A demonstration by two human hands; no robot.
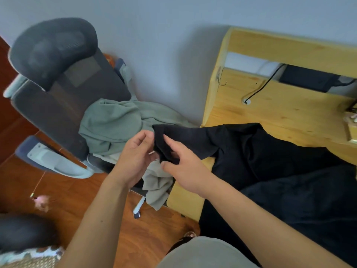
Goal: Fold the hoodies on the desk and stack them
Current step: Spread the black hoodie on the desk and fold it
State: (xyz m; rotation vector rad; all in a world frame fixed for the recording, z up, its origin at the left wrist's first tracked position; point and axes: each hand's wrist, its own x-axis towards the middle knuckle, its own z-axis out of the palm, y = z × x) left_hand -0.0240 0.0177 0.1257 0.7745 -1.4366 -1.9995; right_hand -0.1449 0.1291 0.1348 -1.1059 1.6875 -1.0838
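I have both hands (154, 157) pinching the black hoodie's (280, 171) sleeve cuff (164, 147); its length runs toward three o'clock (right hand (185, 171) nearer).

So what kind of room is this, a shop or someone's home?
Most likely a home bedroom or study. A pale wooden desk stands against the wall, an office chair with a green hoodie dumped on it stands beside it, and the floor is wooden.

Home study corner: wooden desk (289, 111), mesh office chair (63, 93), parquet floor (63, 192).
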